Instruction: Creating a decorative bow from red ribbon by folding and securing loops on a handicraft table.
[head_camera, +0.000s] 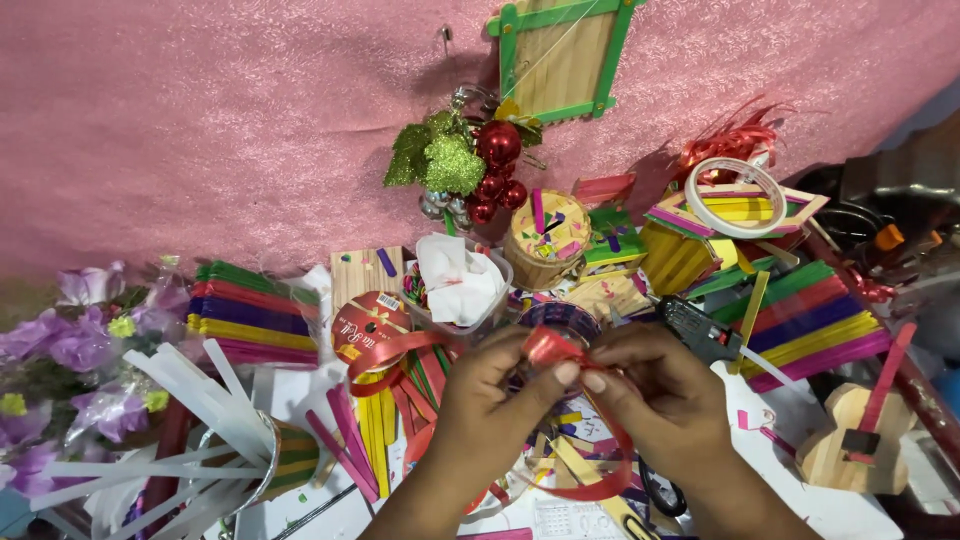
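Head view: left hand (487, 400) and right hand (655, 395) both pinched on red ribbon (548, 348) at centre, above scattered craft sticks (375, 425). Ribbon spool (368, 328) just left; glue gun (700, 333) just right.

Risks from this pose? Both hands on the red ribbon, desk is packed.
1. The red ribbon is pinched only at the fingertips of the left hand and right hand; the small fold may spring open if either grip eases.
2. The ribbon's tail runs back to the spool and loops under the wrists, so it could snag or drag loose craft sticks.
3. The glue gun lies just beyond the right hand; a knuckle might bump it.
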